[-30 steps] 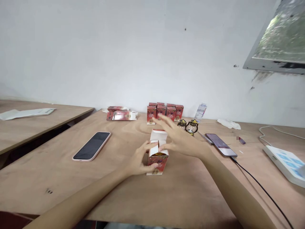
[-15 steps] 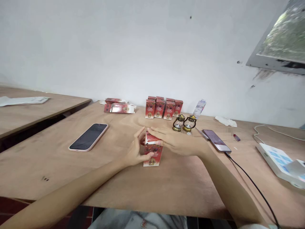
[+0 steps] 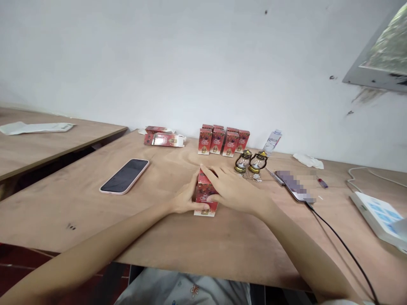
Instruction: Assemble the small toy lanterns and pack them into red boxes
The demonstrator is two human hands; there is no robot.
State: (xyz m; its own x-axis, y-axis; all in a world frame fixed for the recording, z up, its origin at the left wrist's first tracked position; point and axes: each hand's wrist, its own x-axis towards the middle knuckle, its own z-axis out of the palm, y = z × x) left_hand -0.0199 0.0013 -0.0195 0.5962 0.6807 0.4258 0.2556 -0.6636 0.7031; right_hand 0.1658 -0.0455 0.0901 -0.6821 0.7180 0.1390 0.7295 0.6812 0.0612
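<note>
A small red printed cardboard box point(image 3: 204, 192) stands upright on the wooden table in front of me. My left hand point(image 3: 187, 198) is closed around its left side, the thumb across the lower front. My right hand point(image 3: 230, 188) wraps the box's right side and upper edge, thumb on the front and fingers over the top. The lid looks closed, though my fingers partly cover it. Just beyond my right hand stand two small bronze-coloured lanterns, a left one point(image 3: 243, 162) and a right one point(image 3: 257, 162).
Several upright red boxes point(image 3: 217, 141) stand near the wall. Flattened red cartons point(image 3: 163, 140) lie to their left. A phone point(image 3: 125, 176) rests at left, another phone point(image 3: 294, 186) with a cable at right. Also at right are a clear bottle point(image 3: 272, 142), a screwdriver point(image 3: 322, 182) and a power strip point(image 3: 378, 216).
The box's top flap, partly raised before, now lies down. My right hand has moved from over the top to the box's right side. The view has shifted slightly.
</note>
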